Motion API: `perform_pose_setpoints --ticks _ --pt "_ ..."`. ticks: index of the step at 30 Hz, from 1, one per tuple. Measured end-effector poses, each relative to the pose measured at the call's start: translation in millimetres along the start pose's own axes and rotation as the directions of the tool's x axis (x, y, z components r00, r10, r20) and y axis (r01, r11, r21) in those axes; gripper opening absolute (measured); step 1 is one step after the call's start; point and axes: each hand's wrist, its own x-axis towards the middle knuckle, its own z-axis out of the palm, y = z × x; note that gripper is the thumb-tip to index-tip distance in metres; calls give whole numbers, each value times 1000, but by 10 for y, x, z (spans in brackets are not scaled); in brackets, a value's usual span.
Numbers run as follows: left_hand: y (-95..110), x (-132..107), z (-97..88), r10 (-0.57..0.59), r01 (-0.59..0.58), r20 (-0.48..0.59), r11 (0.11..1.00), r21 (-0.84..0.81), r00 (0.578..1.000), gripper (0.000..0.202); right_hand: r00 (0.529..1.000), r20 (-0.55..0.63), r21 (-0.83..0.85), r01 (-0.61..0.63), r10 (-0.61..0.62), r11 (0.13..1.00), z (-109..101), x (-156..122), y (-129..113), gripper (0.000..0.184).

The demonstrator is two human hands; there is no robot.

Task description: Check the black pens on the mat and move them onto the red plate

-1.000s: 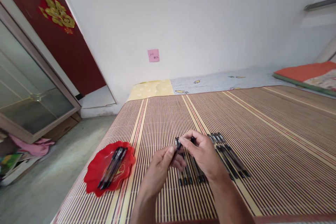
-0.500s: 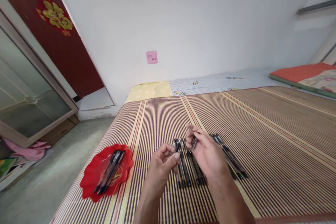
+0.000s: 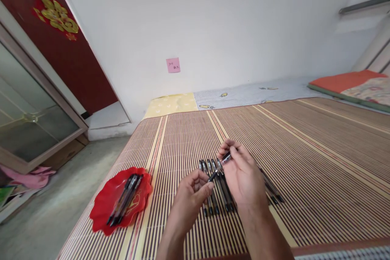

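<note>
Hands: since the earlier frame, I see the right hand (image 3: 245,172) has tilted its piece into line with what the left hand (image 3: 191,189) holds.
Left grip: thumb and fingers pinch a gel pen (image 3: 214,174), held above the striped mat (image 3: 183,138), near the middle of its near edge.
Right grip: narrow, thumb against fingertips, on what I take to be the pen's cap (image 3: 227,157); from my feed I can't tell whether it is seated.
Pen axis: slants from the left hand rightward, toward the mat's far edge; its writing end seems to point at the right hand.
Cap risk: if the two sit out of line, I'd expect the cap to catch or the point to ink a finger.
Drop risk: a slack pinch could let either part fall and scatter what lies below.
Pen row (image 3: 226,196): side by side toward the near edge, long axes running near to far, partly behind the right hand.
Red dish (image 3: 102,207): by the mat's left edge, its pen bundle (image 3: 126,199) leaning far and right.
Right-hand pens (image 3: 273,189): beyond the right wrist, partly hidden, near ends angled rightward.
Pink note (image 3: 173,65): on the wall past the far edge.
</note>
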Motion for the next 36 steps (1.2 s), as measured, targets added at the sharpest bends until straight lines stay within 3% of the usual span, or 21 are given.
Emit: perform_pose_setpoints --ticks 10,15,21,27,36 --pt "102 -29 6 -9 6 -34 996 -89 999 36 970 212 -188 -78 118 979 10 -97 67 16" --pt "98 -18 -22 0 -10 -62 988 -155 998 34 976 172 -160 -110 137 981 -49 -49 32 41" --pt "69 -16 -43 39 -40 -13 993 -112 999 27 958 225 -403 -73 177 912 -164 -8 50 28" --pt "43 -9 -56 44 -39 42 991 -126 998 26 954 243 -433 -57 177 900 -189 23 67 22" --pt "-27 -25 -101 108 -105 -2 968 -230 994 24 946 253 -521 -43 202 852 -122 26 142 32"
